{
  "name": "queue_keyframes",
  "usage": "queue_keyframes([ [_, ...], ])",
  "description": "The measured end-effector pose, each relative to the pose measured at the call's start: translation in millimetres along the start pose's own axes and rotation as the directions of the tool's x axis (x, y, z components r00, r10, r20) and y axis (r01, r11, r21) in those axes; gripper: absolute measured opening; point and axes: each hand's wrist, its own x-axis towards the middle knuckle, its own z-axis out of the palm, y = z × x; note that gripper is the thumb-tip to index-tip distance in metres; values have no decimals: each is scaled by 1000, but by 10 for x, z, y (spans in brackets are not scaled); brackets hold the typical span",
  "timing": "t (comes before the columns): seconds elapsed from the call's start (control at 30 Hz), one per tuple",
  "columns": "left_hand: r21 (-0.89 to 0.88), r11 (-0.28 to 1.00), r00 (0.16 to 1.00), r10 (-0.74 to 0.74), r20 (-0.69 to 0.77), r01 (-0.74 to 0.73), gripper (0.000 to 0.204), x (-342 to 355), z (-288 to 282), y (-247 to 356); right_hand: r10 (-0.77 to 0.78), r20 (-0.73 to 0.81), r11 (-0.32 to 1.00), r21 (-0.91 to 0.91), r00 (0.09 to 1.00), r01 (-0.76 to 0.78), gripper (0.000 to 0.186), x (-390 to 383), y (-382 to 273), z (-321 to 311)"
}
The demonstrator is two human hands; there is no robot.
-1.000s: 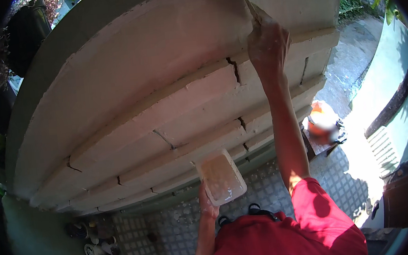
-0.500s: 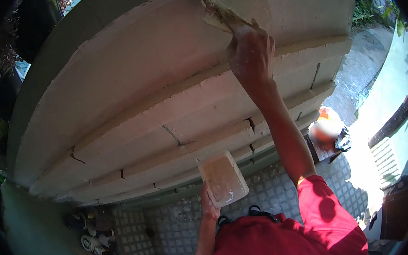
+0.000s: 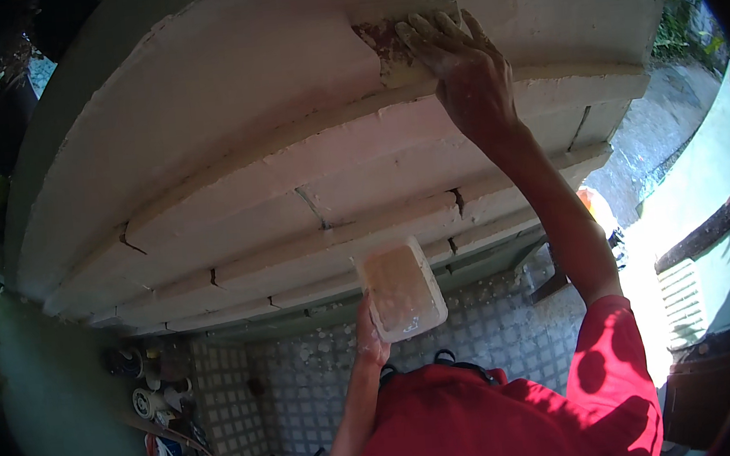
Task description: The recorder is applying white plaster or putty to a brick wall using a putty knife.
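In my right hand (image 3: 479,88) is a wide putty scraper (image 3: 385,42), stained with dried filler. My fingers lie spread along its back, pressing the blade against the pale plastered surface (image 3: 232,92) in front of me. Whitish dust or filler coats the fingertips. Lower down, near my chest, my left hand (image 3: 370,336) grips a rectangular plastic tub (image 3: 403,285) by its left side. The tub is whitish with smears on it; how much filler it contains I cannot tell.
Stepped ledges (image 3: 365,224) with dark cracks run below the plastered surface. Buckets and containers (image 3: 150,403) stand by the green wall (image 3: 59,402) at lower left. Tiled floor (image 3: 311,406) lies beneath. An orange and white shape (image 3: 596,206) shows behind my right arm.
My right hand has swung the scraper down and slightly right, and the blade now lies flatter on the surface with fingers spread over it. The tub appears slightly higher in view.
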Motion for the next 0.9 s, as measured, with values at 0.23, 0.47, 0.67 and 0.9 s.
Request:
queue_keyframes([
  [0.23, -1, 1000, 999, 16, 34, -16, 58, 53, 69, 95, 399, 335, 618, 589, 853, -520, 21, -383, -465, -876],
  [0.47, -12, 1000, 999, -2, 38, 2, 53, 170, 55, -29, 333, 933, -15, 150, 137, -989, 28, -1515, -1177, -1033],
  [0.67, -51, 999, 991, -8, 134, 15, 55, 128, -29, -172, 367, 894, 392, 102, 257, -914, 31, -1880, -1357, -884],
  [0.9, -138, 990, 994, -15, 104, 30, 50, 160, -31, -265, 357, 914, 235, 114, 195, -965, 35, -1795, -1547, -843],
])
